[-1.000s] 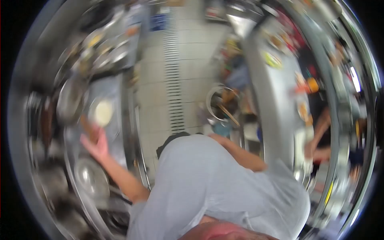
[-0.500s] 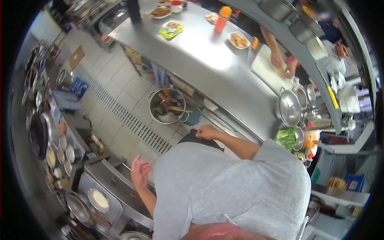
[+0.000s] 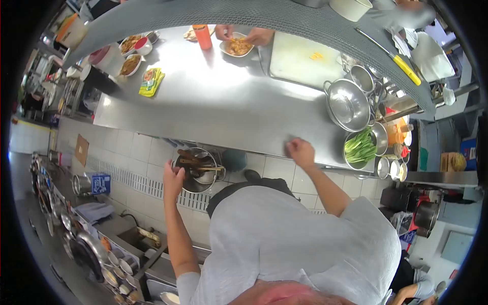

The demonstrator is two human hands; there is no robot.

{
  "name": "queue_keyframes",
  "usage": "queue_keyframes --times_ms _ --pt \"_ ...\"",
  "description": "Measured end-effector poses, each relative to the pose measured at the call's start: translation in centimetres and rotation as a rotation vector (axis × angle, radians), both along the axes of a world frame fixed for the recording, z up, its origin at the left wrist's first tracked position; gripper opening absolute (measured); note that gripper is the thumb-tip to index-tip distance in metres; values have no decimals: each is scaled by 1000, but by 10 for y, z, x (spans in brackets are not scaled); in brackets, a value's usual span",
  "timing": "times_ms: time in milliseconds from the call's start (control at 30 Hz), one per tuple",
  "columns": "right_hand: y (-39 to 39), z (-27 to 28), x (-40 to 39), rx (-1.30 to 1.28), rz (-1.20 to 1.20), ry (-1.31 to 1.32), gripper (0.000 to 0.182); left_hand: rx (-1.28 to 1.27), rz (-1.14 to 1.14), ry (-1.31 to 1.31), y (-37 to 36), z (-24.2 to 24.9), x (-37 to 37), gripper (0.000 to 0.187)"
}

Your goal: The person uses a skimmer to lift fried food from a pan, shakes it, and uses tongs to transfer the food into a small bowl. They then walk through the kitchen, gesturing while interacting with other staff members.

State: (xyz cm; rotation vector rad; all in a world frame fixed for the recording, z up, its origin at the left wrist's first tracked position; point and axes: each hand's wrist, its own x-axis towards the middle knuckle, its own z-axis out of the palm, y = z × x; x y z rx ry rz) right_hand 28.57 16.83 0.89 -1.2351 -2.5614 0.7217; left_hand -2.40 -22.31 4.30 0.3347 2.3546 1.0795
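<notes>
My left hand [image 3: 174,179] is raised beside the metal pot [image 3: 198,170] on the floor, which holds wooden-handled utensils. Its fingers are partly curled and apart, with nothing in them. By the near edge of the steel counter [image 3: 218,109] is my right hand [image 3: 301,151], its fingers curled inward; whether anything is in them is hidden. To its right stand a steel bowl of green vegetables [image 3: 361,147] and a metal colander [image 3: 348,105].
Across the counter a co-worker's hands [image 3: 256,36] are at a bowl of food [image 3: 237,47], beside a white cutting board [image 3: 305,61]. An orange bottle [image 3: 202,36] and a yellow packet [image 3: 151,82] also stand there. An overhead shelf [image 3: 229,14] crosses the top.
The view has turned toward the counter. My right hand has moved out to the counter's edge and my left hand forward beside the pot. The co-worker's hands went from the board to the food bowl.
</notes>
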Motion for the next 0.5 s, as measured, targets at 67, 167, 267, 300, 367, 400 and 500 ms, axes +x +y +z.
queue_keyframes --times_ms 67,167,267,300,367,400,500 --pt "21 -20 17 144 -85 69 30 -199 -181 396 2 -56 -56 78" --pt "24 -36 22 210 -235 74 34 -509 -280 408 49 -34 -96 91" --pt "13 -36 13 286 -280 -48 41 -474 -337 375 50 -113 -153 110" --pt "13 -36 10 291 -317 -74 44 -473 -335 296 58 -124 -164 114" --pt "15 -33 -2 267 -412 -121 54 -399 -223 -43 85 -88 -150 127" --pt "15 -33 -7 274 -431 -138 54 -377 -157 -174 96 -71 -143 133" --pt "16 -41 -7 327 -465 -184 56 -429 -81 -276 116 -48 -130 136"
